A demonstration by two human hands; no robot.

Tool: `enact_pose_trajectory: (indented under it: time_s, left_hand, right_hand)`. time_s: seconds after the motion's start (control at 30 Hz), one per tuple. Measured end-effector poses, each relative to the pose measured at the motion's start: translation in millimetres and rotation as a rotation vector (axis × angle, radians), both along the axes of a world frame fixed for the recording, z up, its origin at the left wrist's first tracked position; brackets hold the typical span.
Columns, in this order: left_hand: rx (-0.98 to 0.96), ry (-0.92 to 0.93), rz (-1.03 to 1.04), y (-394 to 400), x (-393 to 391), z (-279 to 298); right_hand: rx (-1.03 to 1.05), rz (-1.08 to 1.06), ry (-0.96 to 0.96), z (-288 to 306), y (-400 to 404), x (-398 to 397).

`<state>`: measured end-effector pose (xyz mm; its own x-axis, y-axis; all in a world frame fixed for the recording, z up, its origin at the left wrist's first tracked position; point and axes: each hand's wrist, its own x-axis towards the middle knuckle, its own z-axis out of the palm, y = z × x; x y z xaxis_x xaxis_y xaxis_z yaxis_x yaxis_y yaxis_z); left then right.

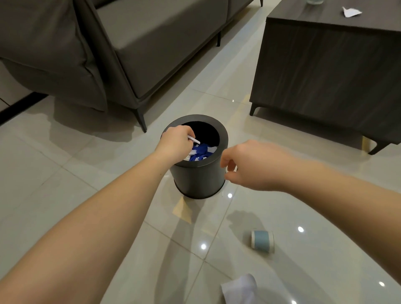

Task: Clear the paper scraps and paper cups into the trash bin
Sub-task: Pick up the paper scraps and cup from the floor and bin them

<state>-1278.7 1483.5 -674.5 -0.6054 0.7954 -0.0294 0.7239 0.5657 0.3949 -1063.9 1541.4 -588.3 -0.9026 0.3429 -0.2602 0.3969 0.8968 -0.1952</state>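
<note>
A round black trash bin (199,178) stands on the tiled floor, holding blue and white paper scraps (202,150). My left hand (175,143) hovers over the bin's left rim, closed on a small white paper scrap (193,139) that pokes out over the opening. To the right of the bin is my right hand (249,166), fingers loosely curled and apart, holding nothing. A blue and white paper cup (262,241) lies on its side on the floor at the lower right. A crumpled white paper (238,287) lies near the bottom edge.
A grey sofa (130,54) stands behind the bin at left. A dark wooden coffee table (325,71) stands at the right, with a white paper scrap (351,11) and a glass (314,1) on top.
</note>
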Motion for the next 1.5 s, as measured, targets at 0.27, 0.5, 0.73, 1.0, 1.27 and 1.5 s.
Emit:
enact_pose_trajectory:
  time_s: [0.27, 0.5, 0.73, 1.0, 1.27, 1.5]
  left_hand:
    - [-0.016, 0.040, -0.027, 11, -16, -20]
    - [-0.040, 0.006, -0.053, 17, -29, -25]
    - [0.076, 0.060, -0.077, -20, -12, -20]
    - [0.255, 0.138, -0.198, -125, 52, -37]
    - [-0.362, -0.114, -0.229, -252, 122, -142]
    - [-0.578, -0.162, -0.402, -354, 191, -223]
  right_hand:
    - [0.006, -0.026, 0.017, -23, 19, -36]
    - [0.003, -0.019, 0.053, -34, 24, -55]
    - [-0.009, -0.004, 0.055, -49, 19, -50]
    - [-0.012, 0.073, 0.006, -67, -17, -26]
    - [-0.045, 0.211, -0.053, -113, -75, 20]
    - [-0.084, 0.319, -0.099, -163, -120, 34]
